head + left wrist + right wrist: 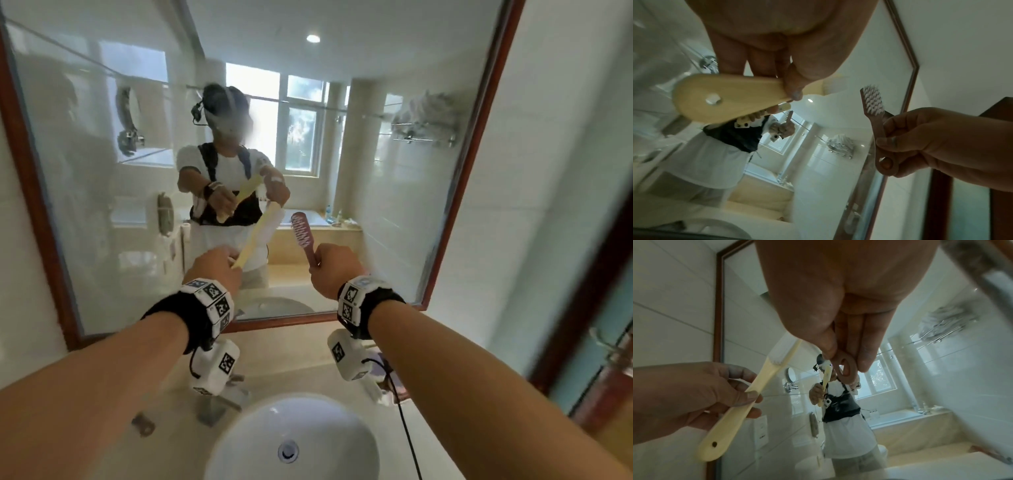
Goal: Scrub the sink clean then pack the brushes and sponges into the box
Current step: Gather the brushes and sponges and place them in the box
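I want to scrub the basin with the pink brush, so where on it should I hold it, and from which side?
Grip the pink brush on its narrow handle just below the bristle head, above the loop at its end, probably coming from the back, opposite the bristles. The right hand already holds that handle, fingers wrapped round it, with the bristles free. The sink lies below.

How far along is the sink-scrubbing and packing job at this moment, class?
Done: nothing visibly; whether the sink has been scrubbed cannot be told. In hand: the left hand grips a cream brush and the right hand grips a brown brush, both raised before the mirror, above the basin. Left: packing brushes and sponges; no box or sponge is in view.
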A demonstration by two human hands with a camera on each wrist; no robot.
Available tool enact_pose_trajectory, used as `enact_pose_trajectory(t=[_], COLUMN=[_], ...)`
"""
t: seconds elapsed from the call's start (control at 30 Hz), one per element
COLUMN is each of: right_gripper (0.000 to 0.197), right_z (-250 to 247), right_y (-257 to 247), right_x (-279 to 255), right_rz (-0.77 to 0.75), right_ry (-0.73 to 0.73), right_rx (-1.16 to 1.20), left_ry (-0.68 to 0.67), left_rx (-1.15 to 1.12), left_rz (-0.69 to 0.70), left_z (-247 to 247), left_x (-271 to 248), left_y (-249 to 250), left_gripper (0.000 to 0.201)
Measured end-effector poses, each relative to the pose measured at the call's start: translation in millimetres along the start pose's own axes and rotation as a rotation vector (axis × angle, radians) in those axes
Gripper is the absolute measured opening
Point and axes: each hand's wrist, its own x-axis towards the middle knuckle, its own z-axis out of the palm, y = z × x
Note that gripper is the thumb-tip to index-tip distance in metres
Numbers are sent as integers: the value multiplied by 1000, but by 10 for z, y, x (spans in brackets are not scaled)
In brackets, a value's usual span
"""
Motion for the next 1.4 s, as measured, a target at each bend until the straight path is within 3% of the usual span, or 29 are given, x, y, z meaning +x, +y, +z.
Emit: enact_pose_trajectory(t=[0.3, 0.5, 0.6, 0.97, 1.1, 1.17, 1.4], right_gripper=[4, 12, 20, 6, 4, 3, 6], right_z=[-856, -1109, -1088, -949, -882, -787, -72], right_y=[1600, 2539, 2948, 4208, 4546, 4684, 5077], right_x=[-248, -347, -356, 25, 241, 354, 828], right_rz=[131, 193, 221, 461, 505, 511, 453], right_ry=[51, 55, 55, -5, -43, -59, -190], right_rx=[-75, -80, -76, -235, -264, -248, -125], left_ry=[-95, -102, -173, -445, -542, -557, -588], left_rx=[-129, -166, -184, -224, -90, -60, -196], left_rz=[70, 63, 70, 35, 54, 54, -151], left_z=[1207, 1993, 2392, 3866, 4412, 4577, 5017], left_x=[-244, -366, -375, -23, 118, 154, 145], left_y=[1532, 2120, 2306, 2852, 2937, 2947, 2780], left_gripper=[16, 20, 21, 19, 8, 14, 17])
